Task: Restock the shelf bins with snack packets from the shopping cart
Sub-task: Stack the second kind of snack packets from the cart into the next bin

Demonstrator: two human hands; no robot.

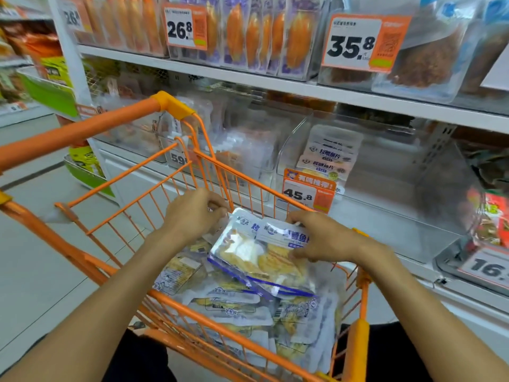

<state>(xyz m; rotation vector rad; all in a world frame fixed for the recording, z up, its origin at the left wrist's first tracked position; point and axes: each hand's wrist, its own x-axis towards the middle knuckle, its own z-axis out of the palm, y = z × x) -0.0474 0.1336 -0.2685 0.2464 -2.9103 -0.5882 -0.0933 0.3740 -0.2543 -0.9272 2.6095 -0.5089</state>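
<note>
Over the orange cart (209,172), the left hand (192,213) grips the far-left edge of a stack of snack packets (261,252). The right hand (327,238) grasps its right edge. Beyond, the clear bin (385,172) stands mostly open, few packets inside.

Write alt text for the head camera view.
Both hands, left hand and right hand, grip a stack of fish-slice snack packets above an orange shopping cart full of the same packets. Beyond it, a clear shelf bin tagged 45.8 holds a few matching packets.
</note>
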